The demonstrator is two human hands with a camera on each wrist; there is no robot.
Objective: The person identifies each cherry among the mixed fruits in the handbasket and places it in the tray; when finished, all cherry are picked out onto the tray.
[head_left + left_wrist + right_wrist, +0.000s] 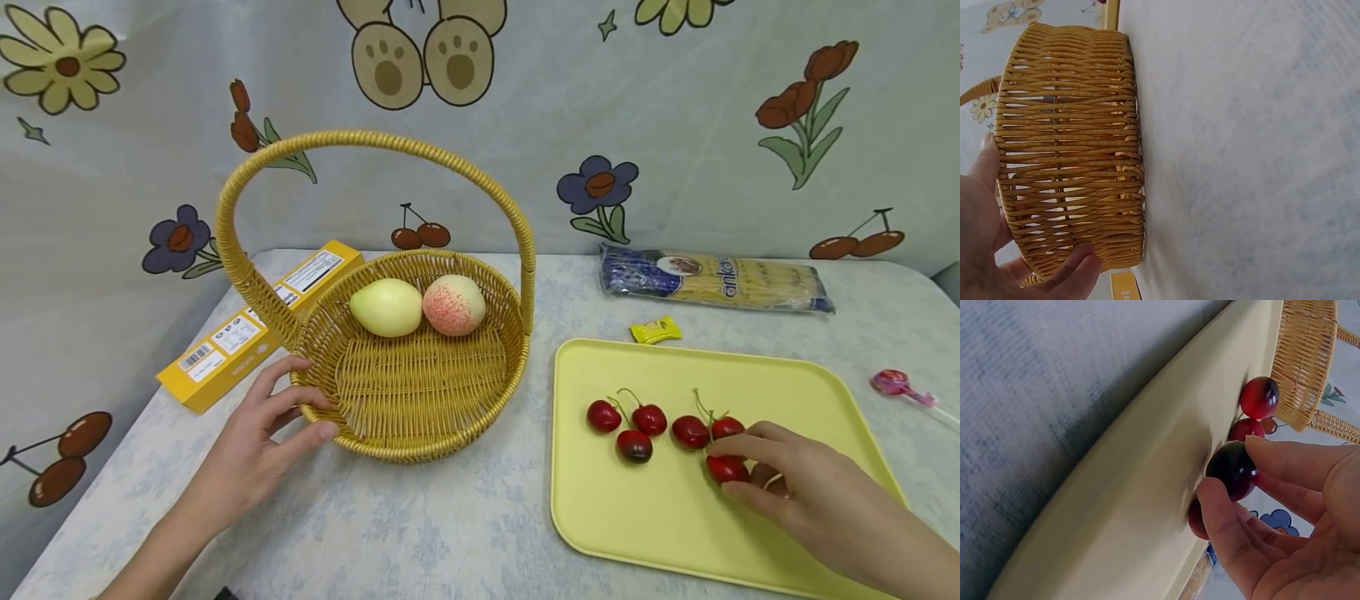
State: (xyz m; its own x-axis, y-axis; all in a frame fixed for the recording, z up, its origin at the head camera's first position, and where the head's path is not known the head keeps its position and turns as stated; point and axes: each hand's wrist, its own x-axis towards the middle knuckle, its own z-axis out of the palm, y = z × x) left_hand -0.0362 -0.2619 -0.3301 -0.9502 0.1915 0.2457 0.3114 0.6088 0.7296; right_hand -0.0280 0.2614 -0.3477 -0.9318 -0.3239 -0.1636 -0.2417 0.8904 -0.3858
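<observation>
My left hand point(258, 446) holds the rim of a woven wicker basket point(420, 452) at its front left. In the left wrist view, fingertips lie against the basket's woven side point(1072, 150) and the thumb is up at the rim. Inside the basket sit a pale yellow-green fruit point(387, 307) and a pink-speckled peach point(454, 305). Over the yellow tray point(637, 521), my right hand point(802, 492) pinches a dark red cherry point(1232, 470) between thumb and finger. Two more cherries point(690, 432) lie close beside it. Another three stemmed cherries point(634, 446) rest to their left.
An orange-yellow box point(255, 325) lies left of the basket, partly behind it. Behind the tray are a yellow-wrapped candy point(656, 330) and a pack of noodles point(716, 279). A lollipop point(892, 383) lies to the tray's right. The tall basket handle point(375, 140) arches upward.
</observation>
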